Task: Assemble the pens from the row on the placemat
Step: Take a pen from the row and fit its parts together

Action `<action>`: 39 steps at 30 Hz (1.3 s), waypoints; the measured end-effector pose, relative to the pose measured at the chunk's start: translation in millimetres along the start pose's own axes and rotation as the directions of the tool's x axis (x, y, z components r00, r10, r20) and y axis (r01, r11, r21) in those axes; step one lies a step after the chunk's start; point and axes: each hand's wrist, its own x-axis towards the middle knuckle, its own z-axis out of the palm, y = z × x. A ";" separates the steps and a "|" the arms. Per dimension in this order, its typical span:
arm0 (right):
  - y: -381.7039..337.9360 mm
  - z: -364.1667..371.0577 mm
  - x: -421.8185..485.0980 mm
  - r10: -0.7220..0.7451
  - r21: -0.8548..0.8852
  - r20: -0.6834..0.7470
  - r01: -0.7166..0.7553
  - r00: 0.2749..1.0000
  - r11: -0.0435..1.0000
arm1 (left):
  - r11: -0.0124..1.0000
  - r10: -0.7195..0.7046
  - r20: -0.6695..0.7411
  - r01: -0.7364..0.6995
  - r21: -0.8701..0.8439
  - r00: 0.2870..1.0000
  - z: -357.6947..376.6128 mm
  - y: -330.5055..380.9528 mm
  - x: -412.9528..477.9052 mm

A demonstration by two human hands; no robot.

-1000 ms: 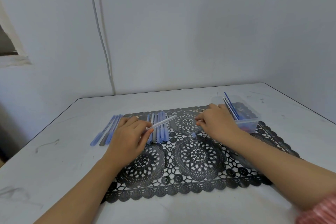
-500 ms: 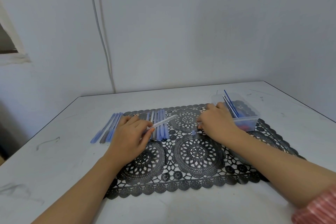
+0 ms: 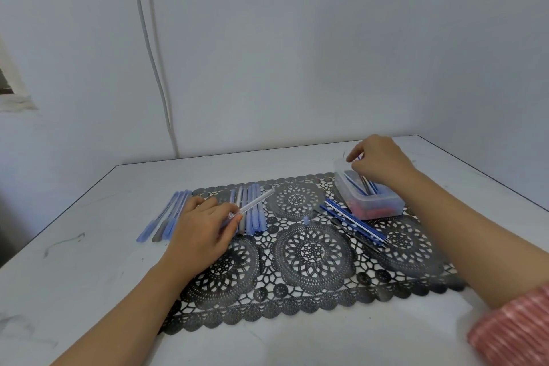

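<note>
Head view, near to far. A pink striped sleeve (image 3: 517,327) covers the right forearm at the lower right corner. Both forearms reach forward over a white counter (image 3: 89,291). A black lace placemat (image 3: 312,252) lies flat on the counter, long side toward the person.

The left hand (image 3: 205,229) rests at the left end of the placemat. Its fingers are curled around the near end of a clear barrel (image 3: 255,202), which points away and to the right, crossing over the row of pens (image 3: 254,217). The row lies on the far left part of the placemat, pens side by side and touching, just beyond the left hand. A second group of pens (image 3: 165,218) lies on the bare counter, just left of the placemat edge.

A small blue cap (image 3: 306,219) stands alone near the centre of the placemat. To its right, several loose refills (image 3: 355,221) lie diagonally on the placemat, just beside a clear plastic container (image 3: 383,205). The container sits on the far right part of the placemat and holds more refills, with red pieces (image 3: 371,211) at the bottom.

The right hand (image 3: 380,162) is above the container, thumb and forefinger pinching the top of a blue refill (image 3: 359,157).

A grey cable (image 3: 154,62) runs down the wall behind the counter.
</note>
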 end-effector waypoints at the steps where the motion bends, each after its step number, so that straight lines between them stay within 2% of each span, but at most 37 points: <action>1: 5.2 2.1 3.6 0.031 -0.035 0.031 -0.030 0.999 0.999 | 1.000 0.001 -0.006 -0.001 -0.002 1.000 0.5 0.1 0.1; 5: 18.4 15.8 9.1 0.115 -0.129 0.078 -0.104 0.990 0.986 | 1.000 0.014 -0.035 -0.014 0.006 0.999 0.1 0.8 0.4; 12: 14.9 19.7 0.6 0.139 -0.194 -0.011 -0.139 0.990 0.971 | 0.999 0.022 -0.053 -0.021 0.035 0.998 0.1 1.4 0.4; 22: 15.5 19.8 0.9 0.113 -0.107 0.018 -0.111 0.993 0.988 | 0.998 0.026 -0.072 -0.021 0.060 0.997 0.3 1.9 0.6; 27: 11.4 13.3 2.2 0.113 0.022 -0.009 -0.112 0.994 0.993 | 0.998 0.030 -0.082 -0.025 0.059 0.996 -0.7 3.0 1.2; 31: 6.5 9.0 1.4 0.056 0.234 -0.068 -0.038 0.996 0.972 | 0.998 0.025 -0.083 -0.021 0.054 0.996 -1.9 3.5 0.9; 35: -5.7 2.7 -6.5 0.009 0.491 -0.145 0.064 0.989 0.869 | 0.999 0.022 -0.088 -0.019 0.037 0.996 -2.8 3.3 1.7; 39: -18.9 -2.0 -13.7 -0.037 0.618 -0.143 0.119 0.989 0.777 | 1.000 0.010 -0.098 -0.008 0.019 0.995 -3.0 1.7 2.2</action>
